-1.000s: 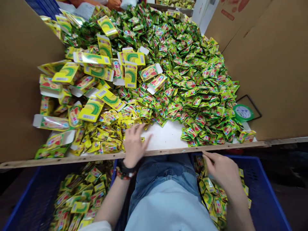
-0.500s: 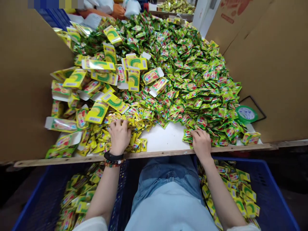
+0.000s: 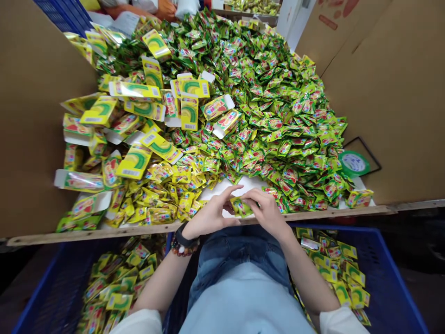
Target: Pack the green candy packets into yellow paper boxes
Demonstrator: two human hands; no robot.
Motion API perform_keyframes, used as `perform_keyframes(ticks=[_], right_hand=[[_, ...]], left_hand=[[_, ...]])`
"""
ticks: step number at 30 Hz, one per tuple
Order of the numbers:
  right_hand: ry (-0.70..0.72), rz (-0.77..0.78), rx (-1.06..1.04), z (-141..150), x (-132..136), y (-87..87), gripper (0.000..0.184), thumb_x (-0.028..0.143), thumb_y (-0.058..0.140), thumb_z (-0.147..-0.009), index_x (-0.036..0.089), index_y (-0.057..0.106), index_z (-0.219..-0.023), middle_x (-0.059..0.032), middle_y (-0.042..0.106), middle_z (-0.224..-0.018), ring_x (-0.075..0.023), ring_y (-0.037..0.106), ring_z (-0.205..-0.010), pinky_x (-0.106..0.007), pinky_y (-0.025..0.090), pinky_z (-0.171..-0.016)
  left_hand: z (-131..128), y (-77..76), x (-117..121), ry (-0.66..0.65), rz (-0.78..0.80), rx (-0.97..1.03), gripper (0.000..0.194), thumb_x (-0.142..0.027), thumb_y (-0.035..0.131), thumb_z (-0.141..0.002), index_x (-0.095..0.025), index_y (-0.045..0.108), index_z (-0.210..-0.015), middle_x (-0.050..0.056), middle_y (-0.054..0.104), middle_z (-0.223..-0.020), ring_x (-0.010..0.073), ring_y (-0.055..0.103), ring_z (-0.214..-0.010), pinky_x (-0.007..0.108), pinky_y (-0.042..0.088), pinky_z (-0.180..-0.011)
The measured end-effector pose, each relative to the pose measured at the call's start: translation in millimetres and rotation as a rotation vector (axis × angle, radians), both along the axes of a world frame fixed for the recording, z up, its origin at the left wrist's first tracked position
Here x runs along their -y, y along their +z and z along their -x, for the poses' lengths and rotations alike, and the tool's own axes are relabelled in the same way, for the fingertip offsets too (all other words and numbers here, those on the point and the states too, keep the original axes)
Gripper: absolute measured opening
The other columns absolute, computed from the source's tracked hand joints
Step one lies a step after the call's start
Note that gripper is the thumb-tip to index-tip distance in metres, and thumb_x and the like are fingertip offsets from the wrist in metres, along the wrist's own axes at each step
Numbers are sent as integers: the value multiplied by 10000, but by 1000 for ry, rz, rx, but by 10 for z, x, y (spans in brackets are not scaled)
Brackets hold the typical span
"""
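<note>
**Glossy yellow-green foil sachet** (image 3: 240, 207), crinkled and pillow-shaped, held between 2 bare hands above a white board (image 3: 255, 183). Right hand (image 3: 266, 208): fingers closed on the sachet. Left hand (image 3: 208, 214): fingers arched beside it, contact unclear. Beyond lie a heaped mass of foil sachets (image 3: 264, 116) and flat printed cardboard cartons (image 3: 189, 111).

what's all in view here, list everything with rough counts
sachet heap: hundreds, green and yellow, on the board
flattened cartons: many, yellow, left of the heap
white board: one, white, under the heap
cardboard walls: at least two, brown, flanking the board
blue crates: two, blue, below the board, holding yellow sachets
green roll: one, green and white, far right
single sachet: one, yellow-green, at the right hand
left hand: one, beside that sachet, bracelets on wrist
right hand: one, fingers on it
</note>
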State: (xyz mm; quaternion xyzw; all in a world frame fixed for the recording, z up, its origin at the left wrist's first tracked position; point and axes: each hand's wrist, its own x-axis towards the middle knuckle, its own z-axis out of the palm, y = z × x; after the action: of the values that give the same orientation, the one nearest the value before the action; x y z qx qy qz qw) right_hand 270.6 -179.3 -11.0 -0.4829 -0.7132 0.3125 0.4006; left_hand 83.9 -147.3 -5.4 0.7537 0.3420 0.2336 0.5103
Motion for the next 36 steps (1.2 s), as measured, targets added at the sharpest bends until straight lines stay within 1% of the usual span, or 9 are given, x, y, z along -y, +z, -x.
perform_keyframes(ticks=[4, 8, 10, 12, 15, 19, 23, 30, 36], right_hand=[[-183, 148, -185, -2, 112, -132, 272, 297, 638, -851, 194, 667, -1101, -71, 719, -1010, -203, 665, -887, -325, 525, -798], [-266, 331, -409, -147, 238, -236, 256, 377, 698, -791, 192, 696, -968, -23, 713, -811, -176, 643, -710, -291, 523, -656], [-371, 308, -437, -260, 290, -258, 207, 366, 711, -778, 196, 698, -894, -10, 695, -776, -162, 619, -684, -283, 507, -645], [-434, 274, -427, -350, 336, -257, 173, 342, 724, -767, 204, 704, -868, -10, 700, -808, -160, 617, -715, -283, 500, -674], [-417, 262, -432, -407, 397, -239, 131, 315, 722, -769, 212, 712, -850, -6, 705, -807, -166, 624, -749, -286, 498, -707], [-430, 242, -429, -437, 453, -239, 109, 301, 704, -791, 221, 716, -864, 7, 681, -777, -151, 593, -703, -263, 476, -648], [-459, 240, -423, -472, 465, -254, 114, 302, 714, -788, 223, 708, -870, 21, 643, -740, -123, 530, -627, -235, 425, -570], [-397, 254, -447, -370, 448, -195, 120, 304, 712, -787, 220, 710, -873, 9, 669, -780, -137, 578, -687, -244, 459, -629], [-425, 227, -440, -393, 474, -238, 123, 299, 706, -804, 222, 711, -900, 12, 680, -787, -127, 572, -642, -237, 472, -579]], left_hand=[[-39, -14, 48, 70, 11, 39, 479, -354, 592, -887, -210, 470, -1327, 5, 633, -778, 132, 577, -636, 226, 455, -559], [-129, -23, -181, 82, -86, 15, 440, -351, 607, -885, -189, 492, -1278, -17, 640, -709, 130, 596, -610, 226, 459, -581], [-181, 5, -551, 212, -283, -72, 354, -327, 589, -898, -179, 541, -1216, 8, 667, -777, 141, 621, -677, 266, 498, -685], [-257, 50, -1061, 472, -527, -190, 281, -293, 554, -914, -148, 585, -1153, 68, 670, -921, 179, 628, -829, 349, 504, -839], [-421, 122, -1819, 670, -687, -340, 493, -327, 608, -881, -97, 508, -1305, 192, 554, -1285, 288, 513, -1201, 456, 398, -1058], [-590, 155, -2285, 481, -651, -609, 580, -261, 519, -913, -163, 380, -1467, 197, 493, -1355, 330, 514, -1219, 493, 401, -1048], [-500, 100, -2266, 303, -715, -686, 500, -209, 430, -925, -309, 481, -1413, 122, 387, -1442, 283, 560, -1165, 426, 456, -988], [-132, 162, -2504, 129, -1036, -735, 417, -150, 395, -931, -232, 575, -1298, 170, 508, -1278, 309, 478, -1203, 515, 402, -1000], [-89, 459, -2453, 240, -1108, -522, 171, -157, 495, -883, -148, 658, -934, 146, 565, -1248, 321, 429, -1295, 527, 329, -1074]])
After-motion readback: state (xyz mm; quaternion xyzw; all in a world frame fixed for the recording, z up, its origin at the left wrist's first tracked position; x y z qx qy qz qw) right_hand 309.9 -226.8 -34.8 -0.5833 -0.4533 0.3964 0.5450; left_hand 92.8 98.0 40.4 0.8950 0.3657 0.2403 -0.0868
